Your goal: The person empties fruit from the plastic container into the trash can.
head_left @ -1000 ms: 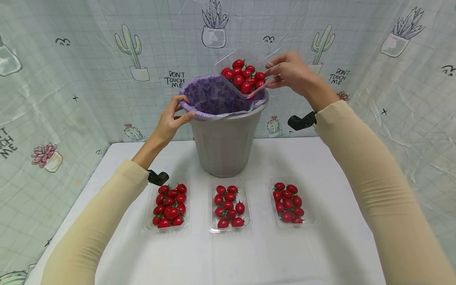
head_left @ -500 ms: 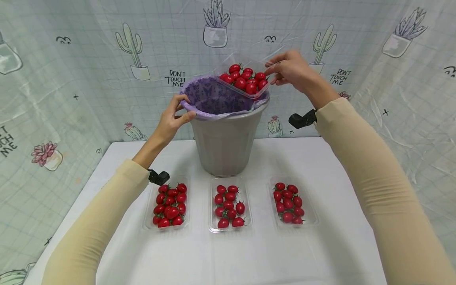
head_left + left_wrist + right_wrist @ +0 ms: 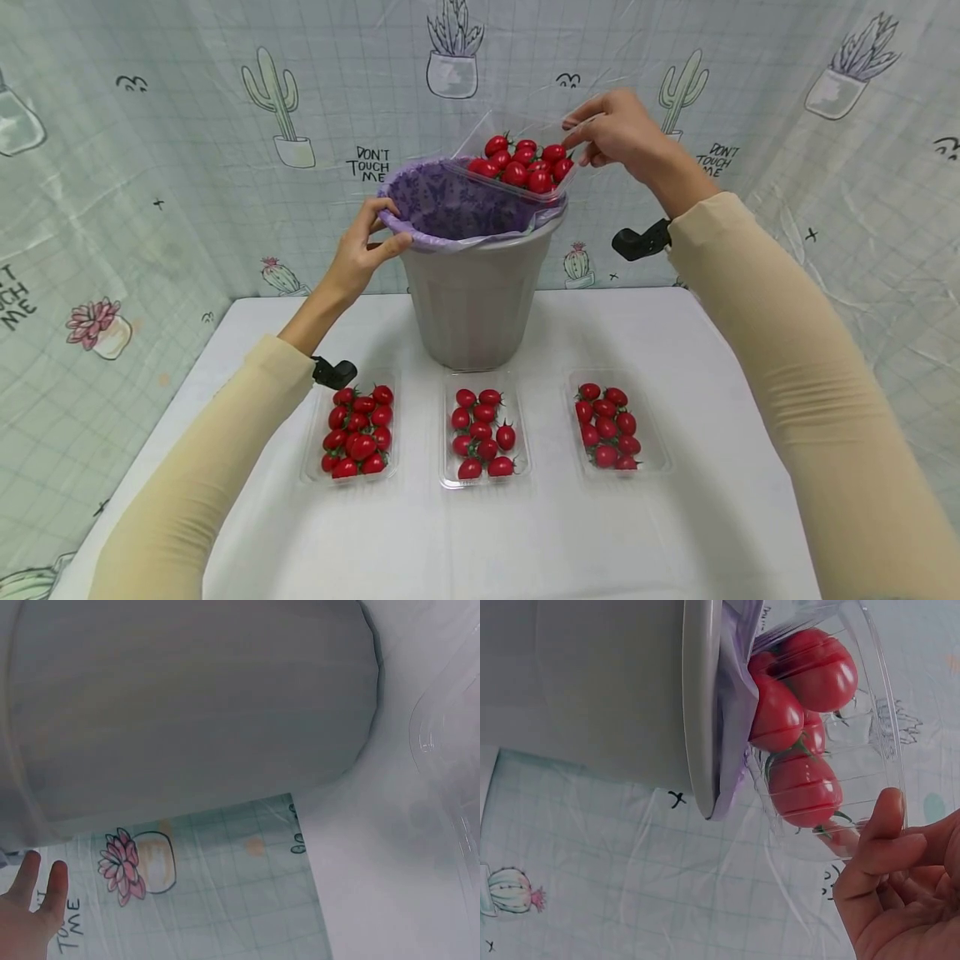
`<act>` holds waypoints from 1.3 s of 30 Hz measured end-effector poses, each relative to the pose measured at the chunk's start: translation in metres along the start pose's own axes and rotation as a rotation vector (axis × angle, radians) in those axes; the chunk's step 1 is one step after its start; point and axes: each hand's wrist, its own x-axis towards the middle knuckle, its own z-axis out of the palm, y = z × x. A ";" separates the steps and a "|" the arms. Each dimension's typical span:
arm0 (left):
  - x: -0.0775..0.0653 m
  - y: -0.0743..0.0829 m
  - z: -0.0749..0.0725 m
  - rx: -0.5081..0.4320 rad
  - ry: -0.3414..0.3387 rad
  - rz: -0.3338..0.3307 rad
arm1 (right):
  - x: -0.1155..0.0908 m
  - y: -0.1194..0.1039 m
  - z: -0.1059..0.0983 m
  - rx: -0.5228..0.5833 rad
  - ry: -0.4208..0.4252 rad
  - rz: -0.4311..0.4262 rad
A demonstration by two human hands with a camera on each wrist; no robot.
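A clear plastic box of cherry tomatoes (image 3: 517, 165) is tilted over the right part of the bin's mouth. My right hand (image 3: 618, 137) pinches its right edge; the right wrist view shows thumb and fingers (image 3: 885, 859) at the clear wall, with red tomatoes (image 3: 806, 791) inside. The grey bin (image 3: 472, 308) stands upright, lined with a purple patterned bag (image 3: 457, 200) folded over its rim. My left hand (image 3: 367, 242) grips the bin's left rim over the bag, thumb in front. In the left wrist view, two fingertips (image 3: 54, 889) show beside the bin wall (image 3: 187, 712).
Three clear boxes of cherry tomatoes stand in a row on the white table (image 3: 480, 542): a left box (image 3: 358, 433), a middle box (image 3: 483, 437) and a right box (image 3: 611, 429). A cactus-printed curtain (image 3: 315, 108) hangs behind and at both sides.
The held box has levelled out and shifted slightly right over the bin. My right hand has risen a little with it, while the left hand stays at the rim.
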 end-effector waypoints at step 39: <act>0.000 0.001 0.001 -0.003 0.013 0.002 | -0.006 -0.010 -0.008 -0.183 0.074 -0.098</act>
